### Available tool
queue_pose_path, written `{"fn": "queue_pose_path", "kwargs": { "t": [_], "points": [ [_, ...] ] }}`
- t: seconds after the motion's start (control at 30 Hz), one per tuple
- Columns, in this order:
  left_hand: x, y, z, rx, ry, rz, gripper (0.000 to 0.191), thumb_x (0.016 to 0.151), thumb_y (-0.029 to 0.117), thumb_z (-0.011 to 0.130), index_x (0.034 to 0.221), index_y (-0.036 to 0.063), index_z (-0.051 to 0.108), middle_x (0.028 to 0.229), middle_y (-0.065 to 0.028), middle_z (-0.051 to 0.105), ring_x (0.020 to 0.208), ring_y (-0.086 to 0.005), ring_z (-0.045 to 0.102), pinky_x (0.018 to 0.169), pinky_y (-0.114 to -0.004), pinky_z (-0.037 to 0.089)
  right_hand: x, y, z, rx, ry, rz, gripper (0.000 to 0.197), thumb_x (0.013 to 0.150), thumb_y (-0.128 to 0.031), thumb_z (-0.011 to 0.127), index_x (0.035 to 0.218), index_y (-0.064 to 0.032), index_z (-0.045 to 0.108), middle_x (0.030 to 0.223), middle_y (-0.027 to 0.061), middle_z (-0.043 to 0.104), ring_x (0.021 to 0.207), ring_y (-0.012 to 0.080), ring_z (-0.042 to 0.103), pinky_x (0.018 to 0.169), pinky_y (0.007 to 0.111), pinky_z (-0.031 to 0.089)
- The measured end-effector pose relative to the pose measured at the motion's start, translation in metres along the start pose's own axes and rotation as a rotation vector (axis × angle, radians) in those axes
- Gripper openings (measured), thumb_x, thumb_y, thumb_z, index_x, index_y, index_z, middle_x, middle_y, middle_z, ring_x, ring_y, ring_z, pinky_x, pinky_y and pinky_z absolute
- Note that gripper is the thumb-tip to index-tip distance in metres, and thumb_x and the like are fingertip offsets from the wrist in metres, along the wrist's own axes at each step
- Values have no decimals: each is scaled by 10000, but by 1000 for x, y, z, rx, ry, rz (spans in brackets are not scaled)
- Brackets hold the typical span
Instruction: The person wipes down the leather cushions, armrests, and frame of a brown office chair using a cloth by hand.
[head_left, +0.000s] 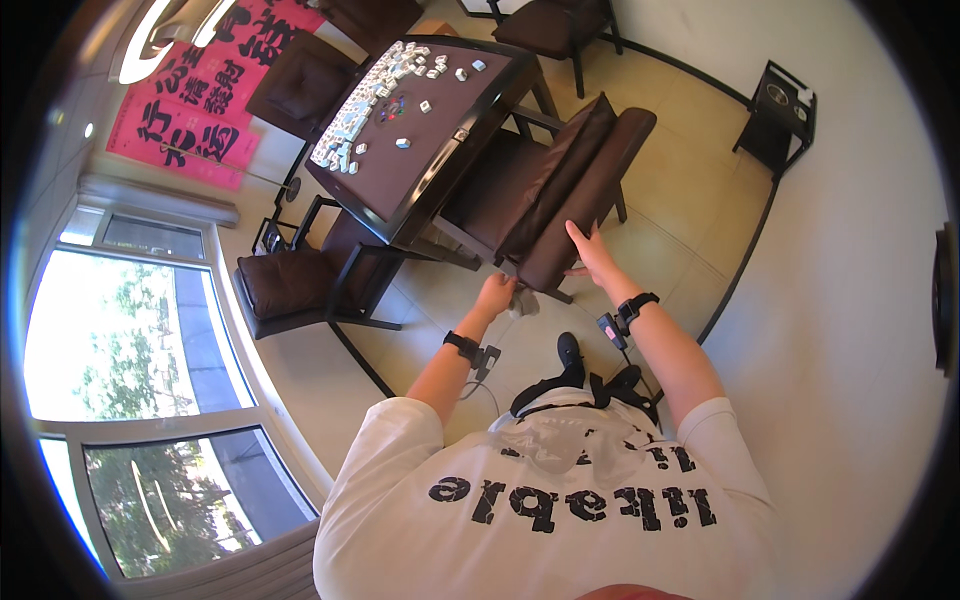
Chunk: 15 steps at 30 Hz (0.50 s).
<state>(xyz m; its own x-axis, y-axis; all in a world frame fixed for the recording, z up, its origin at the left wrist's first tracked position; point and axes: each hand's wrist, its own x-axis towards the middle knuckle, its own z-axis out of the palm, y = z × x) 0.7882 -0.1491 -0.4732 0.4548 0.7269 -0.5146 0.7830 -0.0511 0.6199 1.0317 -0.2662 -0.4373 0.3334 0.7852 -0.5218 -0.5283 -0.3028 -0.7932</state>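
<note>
A brown leather-padded chair (592, 184) stands with its back towards me, its seat partly under the dark mahjong table (442, 154). My right hand (591, 251) rests against the rear of the chair's backrest, thumb and fingers spread. My left hand (496, 294) is closed around a grey cloth (524, 303), beside the lower left corner of the backrest. White and blue mahjong tiles (360, 112) lie heaped along the table's far left side, with several scattered singly on its brown top.
Another brown chair (289, 289) is at the left, near the window (127, 337). More chairs stand at the table's far sides. A black side stand (780, 112) is against the right wall. Pale floor tiles (660, 202) show around the chair.
</note>
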Motion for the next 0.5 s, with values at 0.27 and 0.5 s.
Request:
{"fn": "queue_pose_path", "kwargs": {
  "t": [0.27,0.5],
  "points": [
    [-78,76,-39,-7,-580,347,358,1062,296,566,1228,9,703,1159,-85,725,1089,-194,653,971,-356,503,-51,75,17,-500,-637,25,730,1039,-649,465,1266,13,673,1261,91,679,1036,195,646,909,362,515],
    [-47,88,-29,-769,-559,361,314,1117,226,474,1305,3,591,1194,-99,694,1097,-151,641,970,-301,511,-101,18,-6,-393,-547,53,506,982,-333,728,1372,-50,576,1210,24,678,1072,123,632,875,313,544]
  ]
}}
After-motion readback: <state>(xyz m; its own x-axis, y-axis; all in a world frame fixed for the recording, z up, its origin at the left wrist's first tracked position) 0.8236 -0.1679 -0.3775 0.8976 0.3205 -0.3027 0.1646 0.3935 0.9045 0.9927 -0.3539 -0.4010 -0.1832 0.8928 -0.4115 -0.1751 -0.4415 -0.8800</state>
